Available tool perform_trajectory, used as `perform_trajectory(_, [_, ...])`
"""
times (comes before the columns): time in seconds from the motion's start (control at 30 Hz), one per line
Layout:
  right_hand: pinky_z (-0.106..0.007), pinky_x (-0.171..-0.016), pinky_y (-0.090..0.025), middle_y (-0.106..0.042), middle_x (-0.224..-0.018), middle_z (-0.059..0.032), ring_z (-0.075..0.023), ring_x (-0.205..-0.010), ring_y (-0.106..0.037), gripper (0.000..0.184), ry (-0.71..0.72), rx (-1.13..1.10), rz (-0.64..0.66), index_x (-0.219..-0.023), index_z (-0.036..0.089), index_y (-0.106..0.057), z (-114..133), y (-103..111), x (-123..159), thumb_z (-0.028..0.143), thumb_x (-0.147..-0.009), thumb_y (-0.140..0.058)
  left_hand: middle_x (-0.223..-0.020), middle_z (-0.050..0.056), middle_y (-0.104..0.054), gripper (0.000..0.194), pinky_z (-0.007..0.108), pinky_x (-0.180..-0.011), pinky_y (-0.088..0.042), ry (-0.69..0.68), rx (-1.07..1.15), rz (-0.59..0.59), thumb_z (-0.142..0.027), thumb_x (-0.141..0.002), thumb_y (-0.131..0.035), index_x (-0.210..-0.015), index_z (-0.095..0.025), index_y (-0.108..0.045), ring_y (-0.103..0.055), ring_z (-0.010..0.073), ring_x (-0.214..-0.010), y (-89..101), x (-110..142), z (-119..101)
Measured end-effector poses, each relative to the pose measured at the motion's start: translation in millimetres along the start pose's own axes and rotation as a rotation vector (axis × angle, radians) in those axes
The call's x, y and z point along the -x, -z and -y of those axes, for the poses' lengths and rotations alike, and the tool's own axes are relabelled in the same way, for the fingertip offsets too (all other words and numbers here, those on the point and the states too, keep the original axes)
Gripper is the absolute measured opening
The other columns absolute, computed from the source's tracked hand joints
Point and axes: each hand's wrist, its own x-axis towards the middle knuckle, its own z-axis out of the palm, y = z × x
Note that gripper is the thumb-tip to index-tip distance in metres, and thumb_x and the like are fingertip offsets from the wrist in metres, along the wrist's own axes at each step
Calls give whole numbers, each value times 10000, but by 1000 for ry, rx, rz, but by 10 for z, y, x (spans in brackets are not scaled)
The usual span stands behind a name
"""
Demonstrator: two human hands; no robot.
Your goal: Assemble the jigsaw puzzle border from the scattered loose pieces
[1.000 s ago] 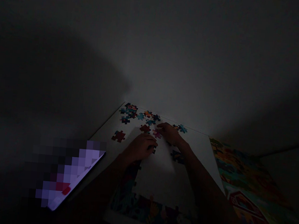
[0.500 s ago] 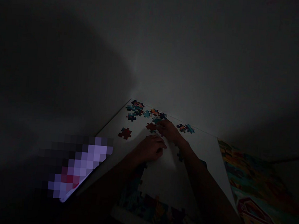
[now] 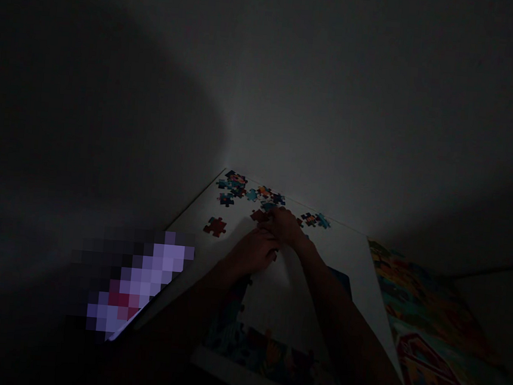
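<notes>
The light is dim. My left hand (image 3: 253,253) and my right hand (image 3: 284,226) meet over a white board (image 3: 345,248), the right fingertips close to the left hand. A dark red jigsaw piece (image 3: 258,215) lies just under my right fingers, partly hidden. Another red piece (image 3: 214,226) lies apart to the left. Several loose, multicoloured pieces (image 3: 237,185) are scattered along the far edge of the board. I cannot tell whether either hand holds a piece.
A strip of assembled, colourful puzzle (image 3: 264,352) runs along the near side of the board. A bright, pixelated screen device (image 3: 140,284) lies at lower left. A colourful printed mat (image 3: 429,315) spreads to the right, and a plain wall (image 3: 336,103) rises behind.
My hands have moved closer together and now nearly overlap. My left hand has shifted up and right, and my right hand now covers more of the dark red piece.
</notes>
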Motion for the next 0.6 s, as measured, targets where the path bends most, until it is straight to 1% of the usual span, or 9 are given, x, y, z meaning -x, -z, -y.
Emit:
perform_trajectory(0.1, [-351, -860, -482, -720, -1047, -124, -260, -981, -661, 281, 18, -52, 33, -1023, 179, -717, -39, 2, -26, 375, -821, -712, -1104, 64, -726, 257, 401, -1012, -474, 8, -3, 6, -96, -853, -553, -1018, -180, -731, -630, 228, -1097, 7, 5, -1])
perform_trajectory(0.17, [-332, -837, -484, -726, -1026, -113, -249, -963, -664, 283, 34, -89, 49, -1021, 184, -726, -88, 2, -53, 383, -821, -708, -1090, 58, -728, 259, 385, -1009, -472, 11, -6, 15, -100, -859, -549, -1019, -186, -733, -634, 218, -1085, 11, 8, -4])
perform_trajectory(0.23, [-316, -812, -488, -729, -1005, -104, -239, -941, -666, 287, 41, -138, 33, -1021, 185, -731, -156, -2, -91, 405, -848, -670, -1084, 56, -727, 257, 374, -1010, -465, 14, -11, 21, -110, -869, -546, -1027, -189, -733, -632, 213, -1083, 16, 12, -7])
perform_trajectory(0.3, [-311, -814, -491, -726, -1018, -106, -232, -943, -666, 285, 36, -184, -22, -1027, 175, -731, -241, -10, -142, 391, -892, -605, -1088, 56, -724, 257, 372, -1003, -463, 21, -17, 24, -124, -878, -541, -1039, -191, -731, -631, 212, -1076, 20, 16, -9])
perform_trajectory(0.43, [-344, -915, -480, -704, -1113, -149, -246, -1020, -649, 285, -32, -181, -151, -1091, 138, -719, -433, -29, -271, 279, -914, -546, -1090, 51, -722, 266, 372, -989, -463, 25, -23, 37, -131, -885, -532, -1056, -199, -724, -632, 209, -1063, 29, 16, -13])
perform_trajectory(0.53, [-344, -995, -450, -690, -1175, -154, -244, -1100, -625, 321, -52, -154, -176, -1154, 127, -701, -552, -45, -360, 224, -928, -496, -1105, 50, -720, 269, 383, -1000, -452, 30, -30, 49, -129, -889, -529, -1068, -202, -716, -622, 214, -1084, 32, 7, -12])
perform_trajectory(0.6, [-332, -1033, -425, -683, -1208, -147, -236, -1146, -607, 346, -28, -137, -179, -1186, 127, -689, -610, -63, -398, 196, -931, -465, -1110, 47, -720, 263, 383, -1000, -450, 32, -40, 56, -130, -887, -536, -1066, -205, -714, -621, 215, -1084, 32, 1, -6])
